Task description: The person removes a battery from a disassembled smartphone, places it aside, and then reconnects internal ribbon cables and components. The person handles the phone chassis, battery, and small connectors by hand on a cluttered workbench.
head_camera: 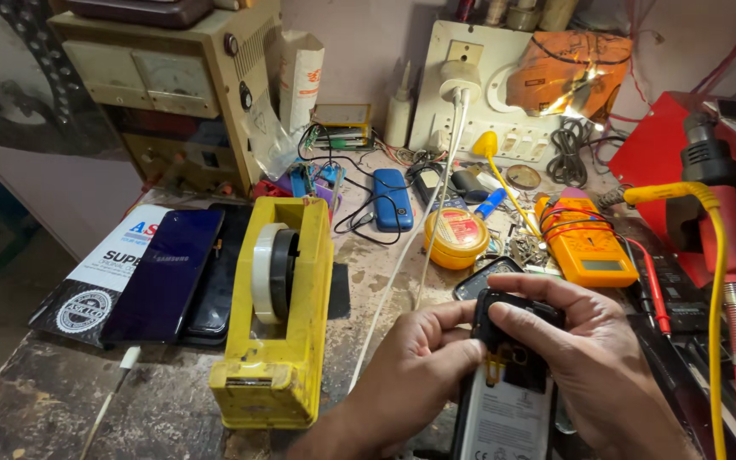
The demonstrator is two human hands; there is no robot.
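Hands meet at the lower centre of the cluttered workbench: left hand and right hand both pinch the top of an opened black mobile phone with exposed white battery, thumbs pressing on its upper edge. Risk, as judged: a slipping thumb could strain the small parts near the camera end, or tip the phone off the near bench edge. Room is tight. A yellow metal tape dispenser stands just left, an orange multimeter with red lead and a yellow cable crowd the right.
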